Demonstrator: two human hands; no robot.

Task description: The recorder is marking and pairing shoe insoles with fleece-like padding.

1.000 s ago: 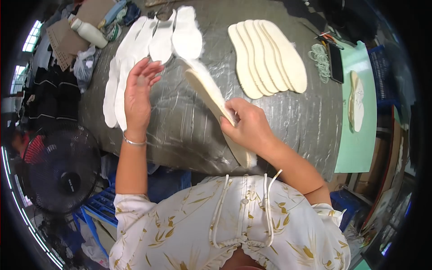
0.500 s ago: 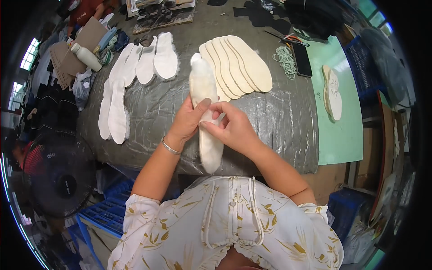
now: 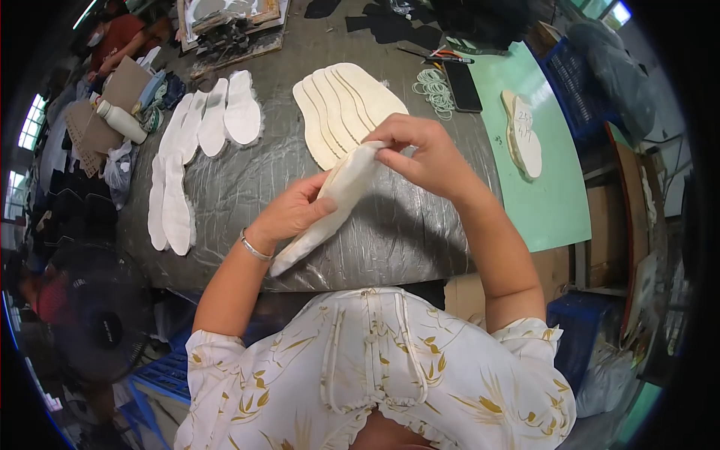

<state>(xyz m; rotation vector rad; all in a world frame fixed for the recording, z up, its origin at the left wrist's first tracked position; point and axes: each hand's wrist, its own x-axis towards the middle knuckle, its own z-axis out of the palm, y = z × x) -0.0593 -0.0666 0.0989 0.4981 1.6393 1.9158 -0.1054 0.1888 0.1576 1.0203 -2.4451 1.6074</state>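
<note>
A fluffy white insole (image 3: 341, 196) is held tilted over the near part of the table, its upper end toward the right. My left hand (image 3: 294, 210) is closed around its middle, thumb on the white face. At the upper end, my right hand (image 3: 421, 154) pinches the tip between thumb and fingers. Just beyond lies a fanned stack of cream insoles (image 3: 345, 105), partly covered by my right hand. Several white fleecy insoles (image 3: 241, 109) lie overlapping in rows to the left.
A dark, plastic-covered table (image 3: 240, 202) spreads under everything. At right are a green mat (image 3: 551, 202) with a marked insole pair (image 3: 525, 139), a phone (image 3: 463, 86) and coiled green cord (image 3: 433, 91). Far left hold a white bottle (image 3: 121, 121) and a person (image 3: 124, 37). A fan (image 3: 101, 322) stands near left.
The held insole has turned from nearly upright to a slant leaning right. My right hand has moved from its middle up to its tip; my left hand still grips it. The view has shifted.
</note>
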